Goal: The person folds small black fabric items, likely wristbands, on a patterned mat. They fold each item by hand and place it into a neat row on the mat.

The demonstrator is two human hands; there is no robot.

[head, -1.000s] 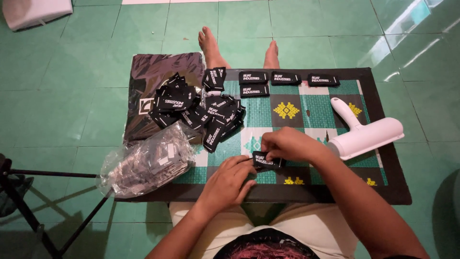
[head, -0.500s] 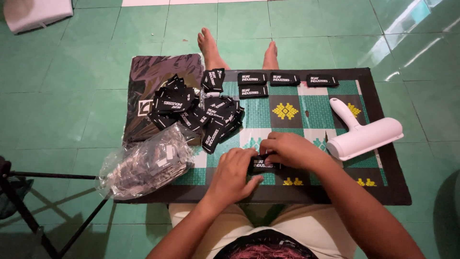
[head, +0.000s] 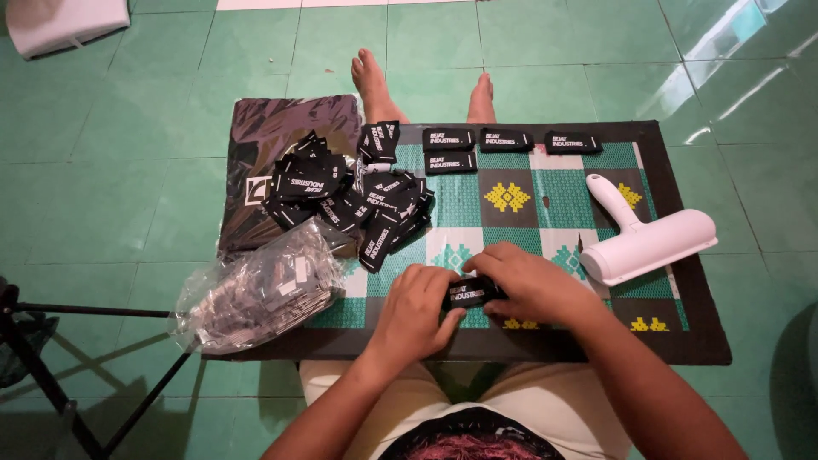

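left hand [head: 415, 313] has joined right hand [head: 527, 285] on label [head: 470, 292].

Both hands' fingers [head: 443, 285] cover most of the black patch [head: 469, 293]

Glossy green floor tiles [head: 128, 170] fill the room, with pale window light reflected at the upper right (a bright streak across several tiles). A low board [head: 682, 341] with a green, white and yellow patterned top lies on them. Dark tripod legs [head: 51, 383] stand at the lower left.

Head camera looks steeply down, close over the low table [head: 682, 341].
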